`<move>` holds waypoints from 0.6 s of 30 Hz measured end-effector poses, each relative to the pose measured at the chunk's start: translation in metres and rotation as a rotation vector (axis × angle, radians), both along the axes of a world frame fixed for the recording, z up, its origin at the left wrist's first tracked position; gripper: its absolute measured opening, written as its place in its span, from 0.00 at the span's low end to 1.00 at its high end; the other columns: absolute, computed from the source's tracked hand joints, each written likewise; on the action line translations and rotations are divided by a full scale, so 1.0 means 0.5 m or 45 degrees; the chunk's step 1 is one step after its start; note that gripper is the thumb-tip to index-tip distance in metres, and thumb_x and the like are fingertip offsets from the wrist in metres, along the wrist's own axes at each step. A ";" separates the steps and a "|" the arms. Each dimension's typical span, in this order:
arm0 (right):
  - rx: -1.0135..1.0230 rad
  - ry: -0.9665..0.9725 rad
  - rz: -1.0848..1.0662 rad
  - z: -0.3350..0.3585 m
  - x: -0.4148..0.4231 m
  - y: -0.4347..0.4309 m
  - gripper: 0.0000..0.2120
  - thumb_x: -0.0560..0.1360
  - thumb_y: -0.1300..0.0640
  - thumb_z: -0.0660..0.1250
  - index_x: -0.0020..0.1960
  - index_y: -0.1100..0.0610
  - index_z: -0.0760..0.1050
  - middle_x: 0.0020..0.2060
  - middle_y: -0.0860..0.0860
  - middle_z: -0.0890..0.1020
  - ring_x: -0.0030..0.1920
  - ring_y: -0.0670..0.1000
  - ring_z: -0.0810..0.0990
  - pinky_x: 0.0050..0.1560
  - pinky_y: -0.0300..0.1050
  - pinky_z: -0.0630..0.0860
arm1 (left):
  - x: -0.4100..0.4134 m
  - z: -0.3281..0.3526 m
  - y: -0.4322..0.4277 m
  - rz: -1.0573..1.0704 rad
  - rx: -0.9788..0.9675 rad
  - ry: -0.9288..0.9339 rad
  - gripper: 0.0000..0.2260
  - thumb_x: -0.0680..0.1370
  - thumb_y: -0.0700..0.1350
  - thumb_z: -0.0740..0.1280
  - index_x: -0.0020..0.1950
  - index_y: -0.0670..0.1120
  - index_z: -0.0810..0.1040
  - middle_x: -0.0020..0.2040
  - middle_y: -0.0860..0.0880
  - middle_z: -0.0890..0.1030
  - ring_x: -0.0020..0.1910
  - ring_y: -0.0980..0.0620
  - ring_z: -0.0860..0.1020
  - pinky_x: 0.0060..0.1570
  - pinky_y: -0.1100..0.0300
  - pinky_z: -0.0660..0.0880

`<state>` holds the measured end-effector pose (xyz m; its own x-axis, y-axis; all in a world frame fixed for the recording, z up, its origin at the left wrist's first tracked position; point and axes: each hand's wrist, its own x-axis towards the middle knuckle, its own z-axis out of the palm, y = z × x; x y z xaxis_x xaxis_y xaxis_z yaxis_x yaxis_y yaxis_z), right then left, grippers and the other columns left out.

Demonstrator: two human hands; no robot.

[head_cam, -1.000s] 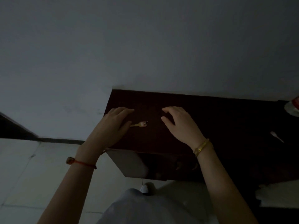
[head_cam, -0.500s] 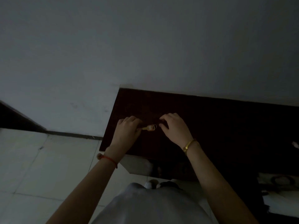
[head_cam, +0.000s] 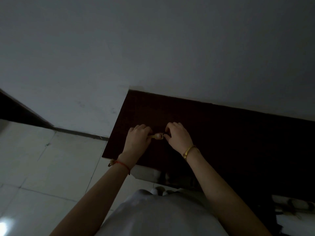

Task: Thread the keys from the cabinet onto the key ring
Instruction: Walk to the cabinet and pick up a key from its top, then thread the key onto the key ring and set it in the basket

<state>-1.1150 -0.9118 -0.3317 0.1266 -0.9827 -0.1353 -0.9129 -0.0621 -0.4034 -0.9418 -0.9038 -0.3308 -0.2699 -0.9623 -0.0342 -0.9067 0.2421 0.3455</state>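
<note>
A pale wall point(head_cam: 153, 48) fills the upper part of the view, with a tiled floor point(head_cam: 42, 167) at lower left. Against the wall stands the dark cabinet point(head_cam: 230, 142), and both hands work over its top near the left end, between the wall edge and the front edge.

The left hand point(head_cam: 138, 138) is curled closed, its fingers pinching the blade end of a brass-coloured key point(head_cam: 157, 136), whose rounded head points toward the other hand. The right hand point(head_cam: 177, 135) has thumb and forefinger drawn together at the key's head, apparently on the key ring point(head_cam: 163, 135) (too small and dim to make out clearly, so whether it is truly gripped I cannot tell). Key and ring sit just above the cabinet top; whether they touch it cannot be told.

In my judgement the step in hand is the threading itself: bringing the ring's split end to the hole in the key's head. The next move likely calls for prying the coil open with a nail, then sliding the head around until it is fully on.

No container shows; some pale, indistinct clutter point(head_cam: 293, 212) lies at the lower right.
</note>
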 end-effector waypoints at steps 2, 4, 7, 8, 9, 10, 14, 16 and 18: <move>0.010 -0.006 0.000 -0.004 0.001 -0.005 0.07 0.73 0.56 0.68 0.51 0.54 0.74 0.49 0.50 0.78 0.52 0.51 0.75 0.53 0.47 0.77 | -0.001 -0.005 0.001 0.021 0.005 0.011 0.10 0.76 0.44 0.66 0.57 0.48 0.79 0.53 0.47 0.79 0.55 0.46 0.77 0.54 0.53 0.71; 0.036 -0.021 0.006 -0.008 0.002 -0.011 0.07 0.74 0.57 0.68 0.51 0.54 0.74 0.50 0.50 0.78 0.53 0.50 0.75 0.53 0.46 0.77 | -0.001 -0.009 0.002 0.040 0.009 0.020 0.09 0.76 0.43 0.66 0.55 0.47 0.79 0.53 0.47 0.80 0.54 0.46 0.77 0.53 0.52 0.71; 0.068 -0.062 0.001 -0.013 0.003 -0.015 0.06 0.73 0.58 0.68 0.50 0.54 0.75 0.50 0.50 0.78 0.53 0.49 0.75 0.53 0.44 0.77 | 0.000 -0.010 0.000 0.067 0.018 0.036 0.09 0.76 0.42 0.66 0.55 0.46 0.79 0.53 0.46 0.80 0.54 0.45 0.77 0.53 0.51 0.72; 0.075 -0.080 -0.001 -0.015 0.003 -0.017 0.06 0.73 0.59 0.68 0.50 0.54 0.75 0.50 0.50 0.78 0.53 0.49 0.75 0.53 0.44 0.77 | 0.000 -0.009 -0.002 0.073 0.027 0.037 0.08 0.75 0.42 0.66 0.54 0.46 0.79 0.52 0.46 0.80 0.54 0.44 0.77 0.53 0.50 0.72; 0.085 -0.100 -0.001 -0.016 0.003 -0.018 0.06 0.73 0.59 0.68 0.49 0.54 0.75 0.49 0.50 0.78 0.52 0.49 0.75 0.52 0.44 0.76 | 0.000 -0.009 -0.003 0.075 0.035 0.039 0.08 0.75 0.42 0.66 0.54 0.46 0.79 0.52 0.46 0.80 0.54 0.44 0.77 0.53 0.49 0.73; 0.099 -0.129 -0.002 -0.017 0.003 -0.018 0.05 0.73 0.58 0.68 0.49 0.53 0.75 0.49 0.49 0.78 0.51 0.48 0.75 0.50 0.42 0.76 | 0.000 -0.009 -0.004 0.075 0.042 0.043 0.08 0.75 0.42 0.66 0.54 0.46 0.79 0.52 0.46 0.80 0.54 0.44 0.77 0.53 0.49 0.73; 0.126 -0.375 -0.064 -0.006 -0.006 -0.020 0.04 0.74 0.56 0.68 0.46 0.50 0.73 0.41 0.47 0.80 0.40 0.45 0.79 0.38 0.38 0.76 | 0.005 -0.011 -0.007 0.097 0.102 0.150 0.07 0.75 0.43 0.68 0.52 0.46 0.79 0.51 0.47 0.80 0.50 0.48 0.78 0.52 0.49 0.77; 0.075 -0.497 -0.082 0.004 -0.010 -0.020 0.03 0.75 0.56 0.67 0.45 0.51 0.73 0.39 0.47 0.81 0.37 0.42 0.79 0.37 0.34 0.75 | 0.007 -0.009 -0.009 0.161 0.219 0.323 0.06 0.74 0.43 0.70 0.50 0.46 0.79 0.50 0.48 0.81 0.48 0.51 0.79 0.51 0.52 0.79; 0.039 -0.622 -0.110 0.017 -0.012 -0.021 0.04 0.75 0.57 0.67 0.44 0.52 0.72 0.36 0.46 0.82 0.34 0.41 0.80 0.36 0.32 0.75 | 0.008 -0.005 -0.011 0.194 0.336 0.463 0.05 0.74 0.43 0.71 0.49 0.47 0.80 0.49 0.50 0.81 0.47 0.54 0.79 0.53 0.54 0.80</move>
<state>-1.1212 -0.9223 -0.3233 0.1006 -0.9889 -0.1098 -0.6178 0.0244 -0.7860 -0.9378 -0.9095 -0.3334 -0.1663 -0.9630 -0.2122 -0.7337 -0.0229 0.6791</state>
